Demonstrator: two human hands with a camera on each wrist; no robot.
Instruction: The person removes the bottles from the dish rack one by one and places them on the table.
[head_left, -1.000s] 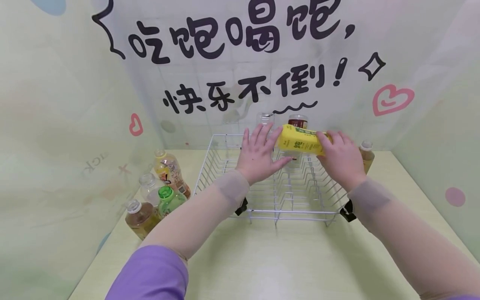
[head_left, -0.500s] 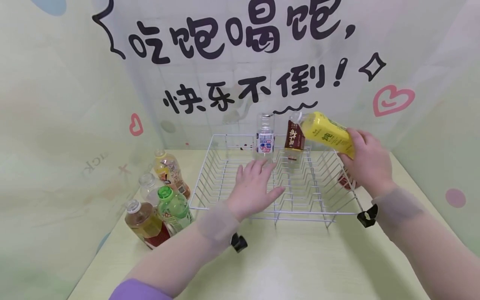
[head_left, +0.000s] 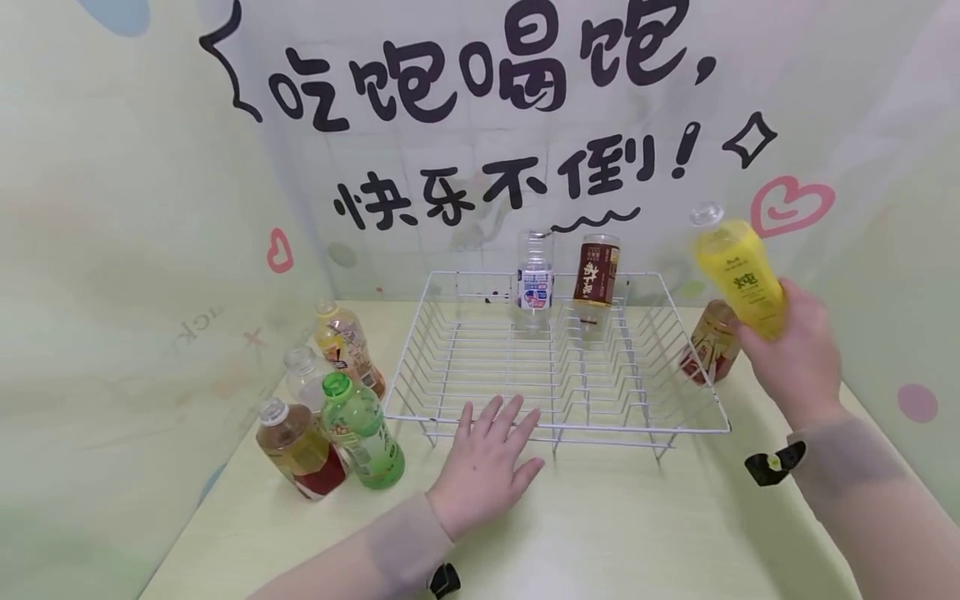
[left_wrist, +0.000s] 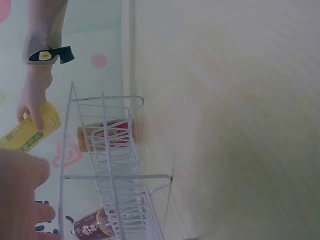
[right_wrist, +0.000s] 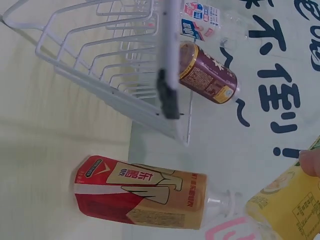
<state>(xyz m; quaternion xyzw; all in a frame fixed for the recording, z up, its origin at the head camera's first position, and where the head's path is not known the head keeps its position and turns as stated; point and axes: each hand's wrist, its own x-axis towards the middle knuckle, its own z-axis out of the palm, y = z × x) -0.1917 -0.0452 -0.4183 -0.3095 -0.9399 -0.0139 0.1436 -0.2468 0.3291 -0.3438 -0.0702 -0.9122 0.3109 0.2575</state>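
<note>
My right hand (head_left: 798, 358) grips a yellow-labelled plastic bottle (head_left: 742, 279) near its base, raised at the right of the rack. The bottle leans left, its uncapped clear neck pointing up. Just beyond the rack's right side, a red-and-tan-labelled bottle (right_wrist: 145, 192) stands upright on the table, below the yellow bottle. With fingers spread and nothing held, my left hand (head_left: 487, 471) hovers by the front edge of the white wire dish rack (head_left: 555, 429). At the rack's back stand a clear bottle (head_left: 535, 287) and a brown-labelled bottle (head_left: 597, 275), both with their wide ends up.
Left of the rack, several bottles stand together on the table: a green one (head_left: 363, 433), one with brown and red parts (head_left: 300, 450), a clear one (head_left: 303, 379) and an orange-labelled one (head_left: 348, 346). Printed fabric walls (head_left: 885, 250) enclose the table on three sides.
My right hand has carried the yellow bottle rightward, out from over the rack, and tipped its neck upward. My left hand has left the bottle and drawn back toward the rack's front edge.
</note>
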